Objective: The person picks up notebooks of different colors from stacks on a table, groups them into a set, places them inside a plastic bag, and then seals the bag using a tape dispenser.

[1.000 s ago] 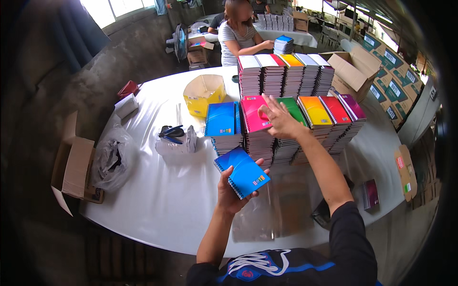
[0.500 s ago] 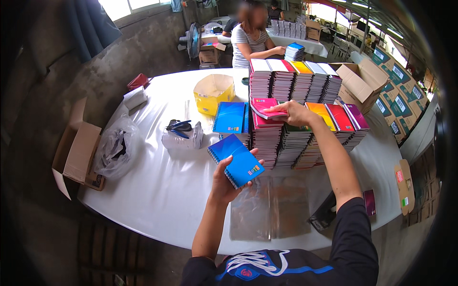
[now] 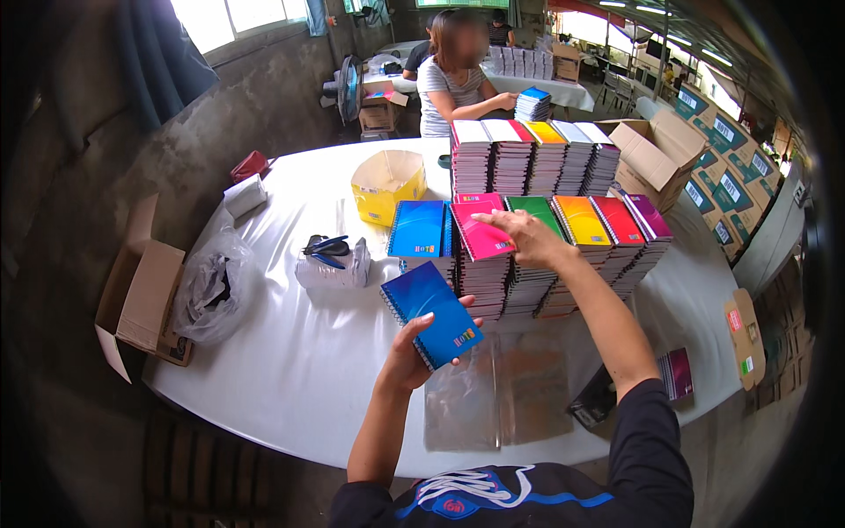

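My left hand [image 3: 412, 352] is closed around a blue spiral notebook [image 3: 431, 315], tilted, cover up, thumb across its wire-bound side. My right hand [image 3: 535, 239] reaches to the pink stack, its fingers over the right side of a pink notebook [image 3: 480, 239]; the thumb is mostly hidden. Another pink notebook [image 3: 475, 200] shows its edge just behind. Left of it stands a stack topped with a blue notebook [image 3: 417, 227]. To the right are stacks topped with a green notebook [image 3: 533, 211], a yellow-orange one [image 3: 581, 220], a red one [image 3: 619, 220] and a purple one [image 3: 650, 216].
Clear plastic sheets [image 3: 497, 396] lie before me. Pliers [image 3: 326, 249] rest on a wrapped bundle, near a yellow box [image 3: 387, 189]. A plastic bag [image 3: 211, 286] and open carton [image 3: 145, 295] are left. Further notebook stacks [image 3: 532, 158] stand behind; a person [image 3: 453, 79] works beyond the table.
My right hand has lowered slightly with the pink notebook, whose cover now faces me more fully, baring a second pink edge behind. My left hand keeps the blue notebook. The view has tilted up a little.
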`<state>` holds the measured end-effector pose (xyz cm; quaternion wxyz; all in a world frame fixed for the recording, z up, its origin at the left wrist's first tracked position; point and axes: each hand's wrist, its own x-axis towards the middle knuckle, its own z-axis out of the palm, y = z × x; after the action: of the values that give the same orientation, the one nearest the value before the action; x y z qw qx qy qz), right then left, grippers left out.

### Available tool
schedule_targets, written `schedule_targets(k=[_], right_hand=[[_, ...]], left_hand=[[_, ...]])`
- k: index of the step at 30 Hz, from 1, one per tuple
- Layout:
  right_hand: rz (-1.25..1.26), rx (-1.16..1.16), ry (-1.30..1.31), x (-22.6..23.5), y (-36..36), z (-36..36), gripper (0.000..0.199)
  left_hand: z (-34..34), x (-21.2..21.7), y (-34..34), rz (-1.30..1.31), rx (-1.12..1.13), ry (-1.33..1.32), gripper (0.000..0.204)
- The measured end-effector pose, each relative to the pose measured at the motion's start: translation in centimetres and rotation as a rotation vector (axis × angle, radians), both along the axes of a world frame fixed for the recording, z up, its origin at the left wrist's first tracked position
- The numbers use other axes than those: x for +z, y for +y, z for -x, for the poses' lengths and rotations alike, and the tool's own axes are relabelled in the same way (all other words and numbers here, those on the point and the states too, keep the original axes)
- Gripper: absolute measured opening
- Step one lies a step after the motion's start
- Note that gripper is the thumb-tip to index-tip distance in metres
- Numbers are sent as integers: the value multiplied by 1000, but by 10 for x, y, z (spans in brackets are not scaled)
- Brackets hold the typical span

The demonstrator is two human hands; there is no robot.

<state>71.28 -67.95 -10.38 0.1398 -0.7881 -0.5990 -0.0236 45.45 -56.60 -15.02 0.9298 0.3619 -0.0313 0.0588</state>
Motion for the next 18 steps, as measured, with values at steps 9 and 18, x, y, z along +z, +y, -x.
schedule_targets(k=[9, 18], right_hand=[[-308, -16, 357, 15, -12, -20, 43], [-647, 17, -308, 28, -28, 23, 42]], left_hand=[[-9, 0, -7, 369, -162, -63, 69], [-27, -5, -16, 425, -227, -67, 84]])
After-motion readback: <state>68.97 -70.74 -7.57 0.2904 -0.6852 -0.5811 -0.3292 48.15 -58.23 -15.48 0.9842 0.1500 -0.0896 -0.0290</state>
